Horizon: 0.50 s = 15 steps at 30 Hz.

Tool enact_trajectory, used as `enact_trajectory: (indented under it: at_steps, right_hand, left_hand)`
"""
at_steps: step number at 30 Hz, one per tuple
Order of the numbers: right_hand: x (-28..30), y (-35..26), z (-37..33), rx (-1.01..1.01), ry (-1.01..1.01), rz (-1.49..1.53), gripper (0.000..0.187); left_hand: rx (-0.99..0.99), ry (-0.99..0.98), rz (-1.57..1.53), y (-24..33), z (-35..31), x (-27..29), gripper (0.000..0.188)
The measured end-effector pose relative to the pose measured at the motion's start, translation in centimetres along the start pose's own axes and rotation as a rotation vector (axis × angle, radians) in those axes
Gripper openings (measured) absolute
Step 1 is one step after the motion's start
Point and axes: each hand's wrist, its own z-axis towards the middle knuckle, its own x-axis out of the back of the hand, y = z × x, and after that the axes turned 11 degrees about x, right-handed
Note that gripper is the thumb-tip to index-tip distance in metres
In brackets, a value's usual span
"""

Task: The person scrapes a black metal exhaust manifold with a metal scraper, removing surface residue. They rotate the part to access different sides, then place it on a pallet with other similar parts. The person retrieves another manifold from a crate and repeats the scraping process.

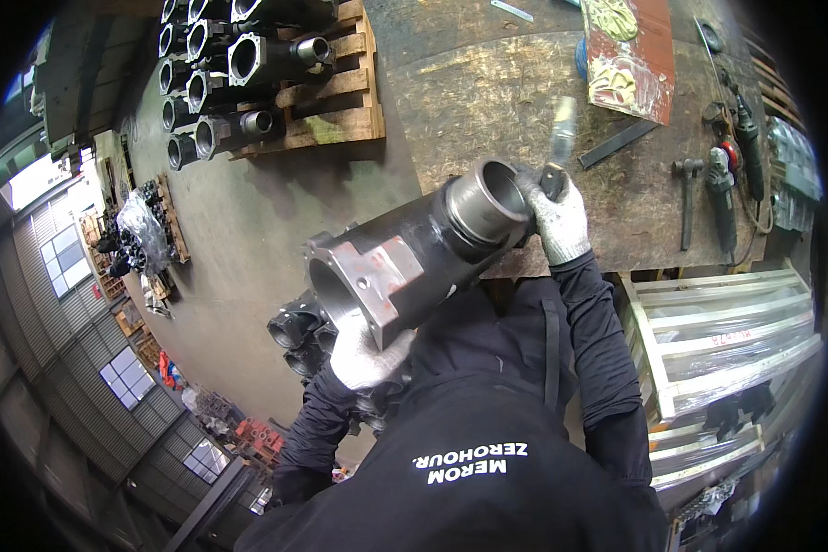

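A large black cylindrical metal housing (403,241) is tilted in front of my body, its bare machined collar pointing up and right. The square flange at its lower left end has bare metal faces with reddish smears. My left hand (370,357), in a whitish glove, is closed on that flange from below; its fingertips are partly hidden. At the collar end my gloved right hand (559,219) is closed around the housing's right side. A tool with a dark end and a pale, shiny length (564,133) sticks out by its fingers; I cannot tell its kind or whether it is gripped.
The worn workbench (488,87) bears a red-brown board (649,55) with gloves, a dark flat bar (619,143), a hammer (687,198) and a grinder (722,198). Similar housings (213,87) stand on a wooden pallet (354,124). A wrapped slatted crate (727,322) is at right.
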Motion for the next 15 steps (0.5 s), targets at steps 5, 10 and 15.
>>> enact_trajectory:
  at_steps: [5, 10, 15]
  right_hand:
    - [2.7, 1.8, -2.7, 0.027, -0.036, -0.046, 0.041]
    - [4.0, 4.2, -5.8, -0.066, 0.083, -0.147, 0.041]
    - [5.0, 5.2, -8.1, -0.103, 0.146, -0.118, 0.035]
  left_hand:
    - [-0.138, -0.024, 0.465, -0.1, -0.1, 0.4, 0.050]
    - [-0.122, -0.148, 0.574, -0.5, -0.6, 0.3, 0.040]
    - [-0.114, -0.236, 0.633, -2.1, -1.6, -0.9, 0.030]
